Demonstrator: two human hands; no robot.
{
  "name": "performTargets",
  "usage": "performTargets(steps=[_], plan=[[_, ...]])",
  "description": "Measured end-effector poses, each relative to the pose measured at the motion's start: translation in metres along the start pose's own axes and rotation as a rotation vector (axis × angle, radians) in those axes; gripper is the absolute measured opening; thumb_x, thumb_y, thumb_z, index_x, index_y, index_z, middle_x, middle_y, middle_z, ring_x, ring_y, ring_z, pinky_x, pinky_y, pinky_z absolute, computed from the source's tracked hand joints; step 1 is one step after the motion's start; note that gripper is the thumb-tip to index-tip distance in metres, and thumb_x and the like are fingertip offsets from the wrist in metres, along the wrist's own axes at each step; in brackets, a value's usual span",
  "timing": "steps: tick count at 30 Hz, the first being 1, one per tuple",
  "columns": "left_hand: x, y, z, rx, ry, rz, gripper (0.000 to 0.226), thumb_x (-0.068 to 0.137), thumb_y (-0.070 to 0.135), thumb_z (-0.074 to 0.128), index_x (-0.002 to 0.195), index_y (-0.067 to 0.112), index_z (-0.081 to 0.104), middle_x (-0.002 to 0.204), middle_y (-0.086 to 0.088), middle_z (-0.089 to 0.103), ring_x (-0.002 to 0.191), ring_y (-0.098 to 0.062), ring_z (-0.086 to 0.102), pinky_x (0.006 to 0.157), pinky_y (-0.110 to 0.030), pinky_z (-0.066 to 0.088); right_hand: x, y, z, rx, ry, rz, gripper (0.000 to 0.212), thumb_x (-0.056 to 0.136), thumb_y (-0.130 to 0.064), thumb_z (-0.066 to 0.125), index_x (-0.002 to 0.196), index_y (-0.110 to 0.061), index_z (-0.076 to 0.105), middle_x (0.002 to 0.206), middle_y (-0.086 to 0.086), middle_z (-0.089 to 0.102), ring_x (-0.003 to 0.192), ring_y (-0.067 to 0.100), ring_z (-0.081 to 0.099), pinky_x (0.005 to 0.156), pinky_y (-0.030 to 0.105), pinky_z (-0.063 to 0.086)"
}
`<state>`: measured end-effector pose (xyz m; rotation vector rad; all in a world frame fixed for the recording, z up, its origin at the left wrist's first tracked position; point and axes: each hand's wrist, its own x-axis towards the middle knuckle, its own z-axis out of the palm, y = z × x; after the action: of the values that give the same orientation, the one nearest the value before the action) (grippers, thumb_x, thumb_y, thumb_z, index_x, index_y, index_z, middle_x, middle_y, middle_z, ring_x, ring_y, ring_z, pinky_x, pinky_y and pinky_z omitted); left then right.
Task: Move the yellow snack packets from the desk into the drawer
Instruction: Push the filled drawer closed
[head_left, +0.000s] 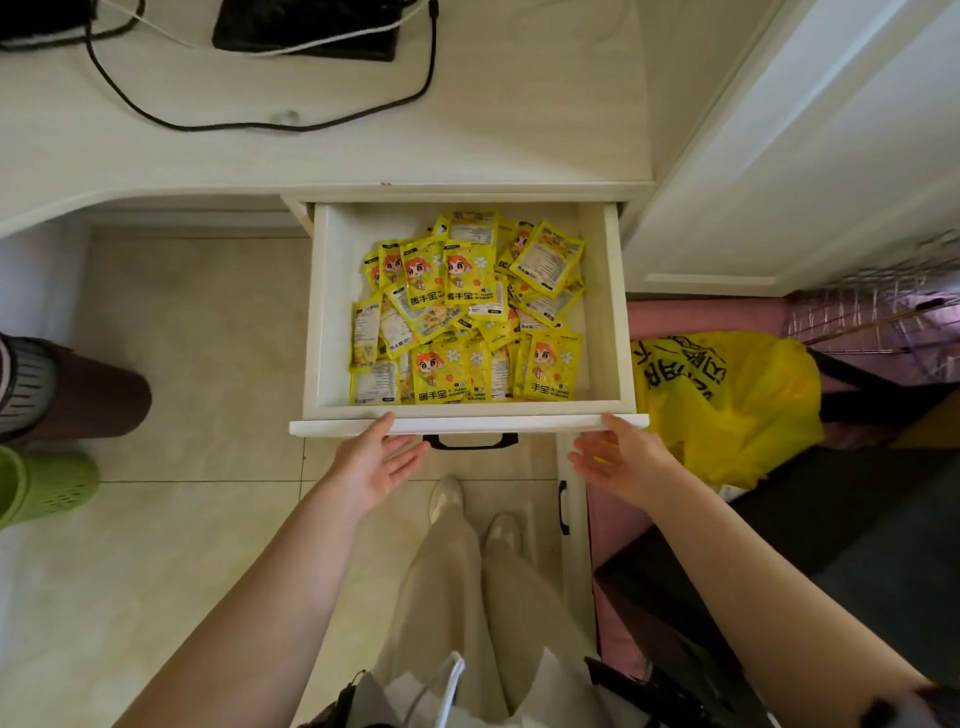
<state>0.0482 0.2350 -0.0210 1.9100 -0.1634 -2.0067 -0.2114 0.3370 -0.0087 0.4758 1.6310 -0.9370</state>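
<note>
Head view: left hand (376, 462) and right hand (621, 457) reaching, fingers loosely spread, gripping nothing, at frame centre. Glossy yellow packets (462, 312) lying heaped in the white wooden drawer (467, 423).

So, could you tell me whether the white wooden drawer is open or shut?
Open: the white wooden drawer is pulled out from under the desk, exposing yellow packets.

Packets (467, 312): yellow, with orange-haired cartoon figures. Drawer (332, 312): white, with black handle (470, 441). Worktop (322, 140): cream. Cable (260, 124): black. Bag (737, 405): yellow, with black lettering.
</note>
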Motion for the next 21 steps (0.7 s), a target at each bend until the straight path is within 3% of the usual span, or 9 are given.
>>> performTargets(steps=[4,8,12,17,21], plan=[[0.0036,0.003,0.0057,-0.104,-0.003,-0.001,0.024,0.097,0.014,0.052,0.117,0.001,0.05,0.117,-0.028,0.059,0.093,-0.038,0.065,0.08,-0.045,0.054,0.0027,-0.0084,0.0012,0.114,-0.077,0.014,0.032,0.097,-0.004,0.045,0.129,-0.001,0.042,0.125,0.027,0.057,0.107,0.041,0.062,0.077,0.052,0.055],[0.0055,0.0036,0.0069,-0.158,0.01,0.018,0.026,0.096,0.009,0.053,0.118,-0.004,0.049,0.103,-0.032,0.061,0.094,-0.046,0.063,0.065,-0.042,0.06,0.0032,-0.0119,0.0047,0.146,-0.073,0.01,0.025,0.1,-0.002,0.037,0.125,-0.004,0.04,0.114,0.027,0.06,0.087,0.038,0.065,0.068,0.051,0.053],[0.007,0.0031,0.0092,-0.184,0.038,0.008,0.016,0.095,0.009,0.054,0.103,-0.004,0.052,0.103,-0.034,0.06,0.086,-0.047,0.064,0.055,-0.036,0.061,0.0026,-0.0087,0.0048,0.095,-0.098,0.01,0.023,0.102,-0.009,0.036,0.125,-0.005,0.039,0.116,0.028,0.062,0.089,0.038,0.066,0.072,0.051,0.053],[0.0093,-0.0004,0.0113,-0.24,0.063,0.033,0.015,0.094,0.009,0.056,0.098,-0.005,0.053,0.101,-0.035,0.06,0.076,-0.046,0.067,0.055,-0.035,0.061,0.0025,-0.0082,0.0057,0.105,-0.107,0.001,0.019,0.103,-0.008,0.035,0.12,-0.002,0.039,0.094,0.026,0.064,0.083,0.038,0.066,0.069,0.051,0.053],[0.0098,-0.0002,0.0119,-0.251,0.069,0.04,0.013,0.094,0.007,0.056,0.096,-0.005,0.053,0.104,-0.035,0.057,0.069,-0.046,0.068,0.056,-0.036,0.061,0.0023,-0.0101,0.0069,0.132,-0.103,0.003,0.022,0.102,-0.007,0.036,0.123,-0.002,0.037,0.097,0.028,0.064,0.084,0.039,0.066,0.065,0.051,0.053]])
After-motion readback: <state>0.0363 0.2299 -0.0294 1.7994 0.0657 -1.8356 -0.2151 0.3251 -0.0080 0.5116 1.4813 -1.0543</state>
